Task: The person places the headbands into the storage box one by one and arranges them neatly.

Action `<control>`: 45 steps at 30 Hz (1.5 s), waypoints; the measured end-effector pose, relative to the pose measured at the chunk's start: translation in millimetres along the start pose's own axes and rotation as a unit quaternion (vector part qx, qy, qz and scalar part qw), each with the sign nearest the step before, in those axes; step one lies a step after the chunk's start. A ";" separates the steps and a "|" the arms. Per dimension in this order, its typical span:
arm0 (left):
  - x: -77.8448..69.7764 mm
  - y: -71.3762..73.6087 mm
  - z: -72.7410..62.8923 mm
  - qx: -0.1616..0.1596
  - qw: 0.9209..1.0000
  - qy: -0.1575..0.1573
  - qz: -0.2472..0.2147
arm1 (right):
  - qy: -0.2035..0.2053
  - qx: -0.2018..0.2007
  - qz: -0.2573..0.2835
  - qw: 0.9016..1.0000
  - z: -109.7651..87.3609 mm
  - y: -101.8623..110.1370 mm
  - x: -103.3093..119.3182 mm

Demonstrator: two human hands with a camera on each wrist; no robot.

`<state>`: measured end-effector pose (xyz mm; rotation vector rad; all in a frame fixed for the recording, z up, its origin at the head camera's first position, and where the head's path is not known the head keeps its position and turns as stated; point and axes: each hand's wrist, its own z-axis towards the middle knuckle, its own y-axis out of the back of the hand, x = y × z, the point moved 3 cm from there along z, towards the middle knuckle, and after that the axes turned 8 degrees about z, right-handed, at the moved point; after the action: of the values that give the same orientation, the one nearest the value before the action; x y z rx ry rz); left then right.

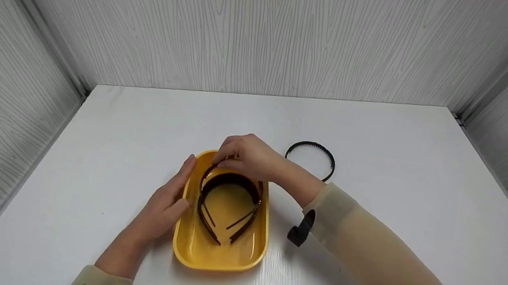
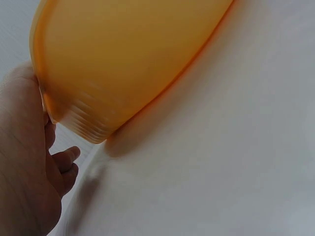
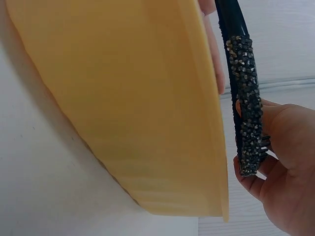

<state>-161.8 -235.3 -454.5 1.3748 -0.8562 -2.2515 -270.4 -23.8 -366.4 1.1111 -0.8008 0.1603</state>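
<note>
A yellow tray [image 1: 217,263] sits on the table. My left hand [image 1: 164,209] rests against its left side, fingers extended along the outer wall and thumb touching the rim. My right hand [image 1: 250,156] is over the tray's far end. It pinches the top of a black headband [image 3: 246,88], which has dark, glittering stones and small teeth along its inner edge. In the right wrist view, this headband stands above the rim. Below it, a wider black headband [image 1: 208,190] lies inside the tray, its ends toward me. The two headbands partly overlap in the head view.
On the white table [image 1: 398,178], another thin black toothed headband [image 1: 334,163] lies right of the tray, partly covered by my right forearm. Grey wood-grain panels [image 1: 266,34] stand behind the table and on both sides.
</note>
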 end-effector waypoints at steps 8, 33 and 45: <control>1.3 -0.5 0.4 0.001 1.000 0.005 0.007 | 0.015 0.011 -0.017 1.000 2.1 -8.6 -1.0; -3.3 -0.2 0.8 0.001 1.000 0.019 -0.007 | 0.025 0.034 -0.036 0.998 4.5 -23.3 -6.8; -2.6 -0.2 0.0 0.006 0.999 0.031 -0.010 | 0.033 0.041 -0.047 0.997 6.1 -26.4 -8.9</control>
<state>-160.6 -233.7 -452.9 1.4575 -0.8385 -2.2093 -266.8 -38.8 -390.4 1.2130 -0.6860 0.1505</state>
